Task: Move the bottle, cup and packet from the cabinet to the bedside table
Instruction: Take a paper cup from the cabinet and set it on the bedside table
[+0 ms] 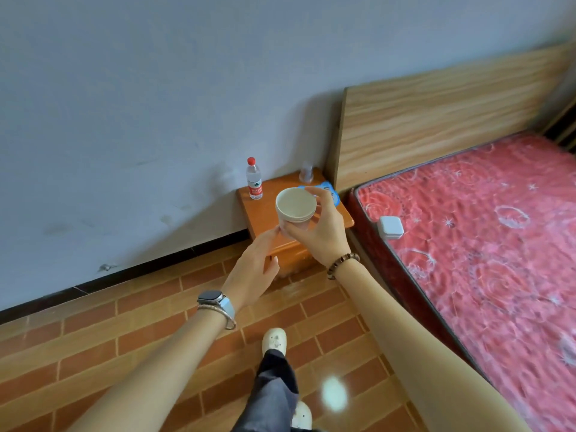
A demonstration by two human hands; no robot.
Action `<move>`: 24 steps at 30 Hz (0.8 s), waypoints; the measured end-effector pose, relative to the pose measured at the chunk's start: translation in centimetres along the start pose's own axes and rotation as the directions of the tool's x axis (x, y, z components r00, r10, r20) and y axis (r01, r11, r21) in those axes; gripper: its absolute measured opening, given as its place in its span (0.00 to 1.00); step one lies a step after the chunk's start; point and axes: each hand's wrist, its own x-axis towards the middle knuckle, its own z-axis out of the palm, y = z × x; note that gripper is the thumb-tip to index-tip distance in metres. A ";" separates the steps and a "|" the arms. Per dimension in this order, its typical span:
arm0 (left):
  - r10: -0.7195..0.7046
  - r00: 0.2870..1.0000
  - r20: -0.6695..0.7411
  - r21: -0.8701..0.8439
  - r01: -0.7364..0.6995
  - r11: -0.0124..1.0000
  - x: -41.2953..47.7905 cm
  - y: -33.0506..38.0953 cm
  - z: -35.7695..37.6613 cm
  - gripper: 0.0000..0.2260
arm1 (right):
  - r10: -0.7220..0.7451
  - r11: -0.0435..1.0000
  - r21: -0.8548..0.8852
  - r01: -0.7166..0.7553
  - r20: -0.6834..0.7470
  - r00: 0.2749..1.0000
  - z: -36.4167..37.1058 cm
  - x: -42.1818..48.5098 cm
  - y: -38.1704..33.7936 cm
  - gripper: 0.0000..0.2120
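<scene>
So the right hand [324, 232] is gripping the white paper cup [296, 208], fingers wrapped round its sides, holding it above the orange bedside table [265, 213]. The left hand [255, 269] is reaching in from 7 o'clock, fingers loosely apart, fingertips touching the cup's base. The bottle [254, 179] is standing at the table's 10 o'clock corner, with the blue packet [327, 188] lying at 2 o'clock, behind the cup.

Bottle [254, 179] on worktop [265, 210] back-left; packet [327, 191] back-right; bed [483, 229] right of worktop; cup [295, 208] held above.
</scene>
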 end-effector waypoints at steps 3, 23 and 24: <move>-0.011 1.000 -0.005 -0.011 0.011 1.000 3.9 -1.2 -0.4 0.25 | 0.000 1.000 0.001 0.000 0.005 1.000 0.8 4.1 1.1 0.34; -0.084 0.996 -0.015 -0.044 0.083 0.996 25.7 -8.9 0.6 0.24 | 0.079 0.994 -0.083 -0.069 0.126 0.989 3.8 27.0 9.9 0.33; -0.095 0.995 -0.025 -0.041 0.094 0.995 26.6 -9.3 1.0 0.24 | 0.085 0.994 -0.083 -0.074 0.137 0.987 3.9 27.9 10.8 0.33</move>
